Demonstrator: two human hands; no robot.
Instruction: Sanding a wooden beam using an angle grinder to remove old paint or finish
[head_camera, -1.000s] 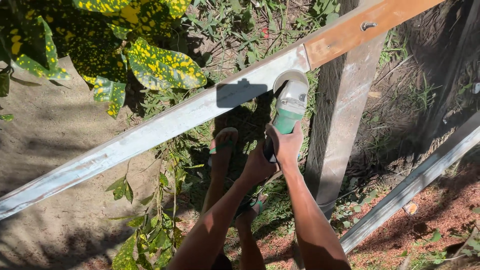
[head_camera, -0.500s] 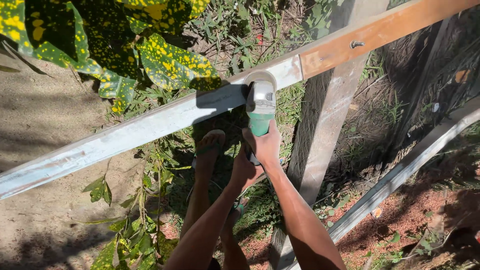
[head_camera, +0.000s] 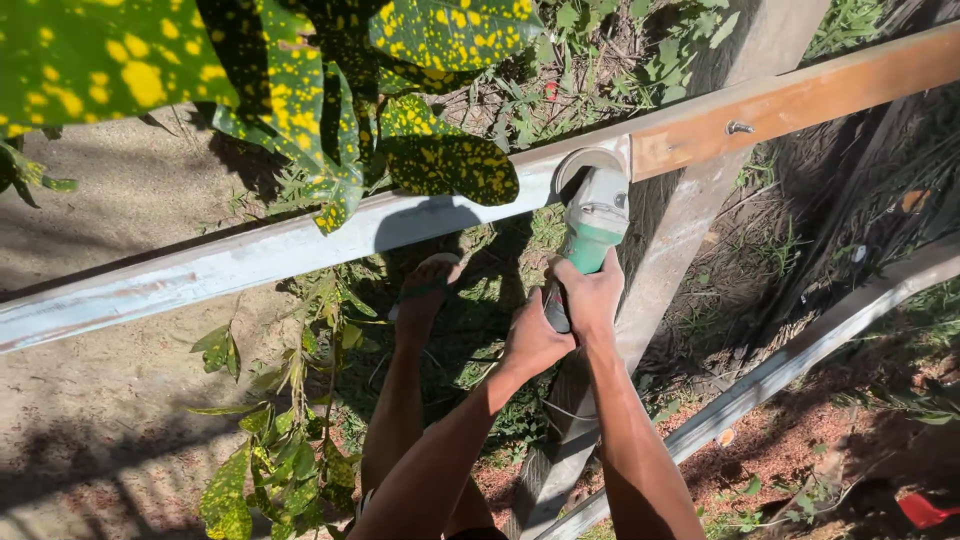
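Item: angle grinder (head_camera: 592, 225), green and grey body, held at mid-frame. Guard and disc end points up and meets the lower edge of the rail, right at the line where bare pale metal gives way to rust-orange coating.

Right hand (head_camera: 592, 298): grip clamped around the green rear of the grinder body, fingers wrapped over the top.

Left hand (head_camera: 535, 340): grip closed on the dark rear handle of the grinder, just beside and below the right hand; the two hands touch.

Rail (head_camera: 300, 250): long flat metal bar, crossing the whole view on a slant, low at left and high at right. Left stretch pale and scuffed; right stretch (head_camera: 800, 100) orange-brown with one screw head (head_camera: 738, 127) on its face.

Post (head_camera: 690, 230): grey upright behind the rail, running down past the right forearm.

Second bar (head_camera: 800, 350): pale, slanted, lower right, well apart from the grinder.

Foot in sandal (head_camera: 425, 290): on the ground below the rail, left of the hands, in shade.

Spotted leaves (head_camera: 300, 90): green with yellow flecks, upper left, overhanging the rail's top edge; one leaf tip hangs near the grinder's guard, apart from it.

Open room: bare sandy ground (head_camera: 120, 400) to the left; weeds and reddish soil to the right between post and second bar. Red object (head_camera: 925, 510) at the lower right corner, kind not discernible.
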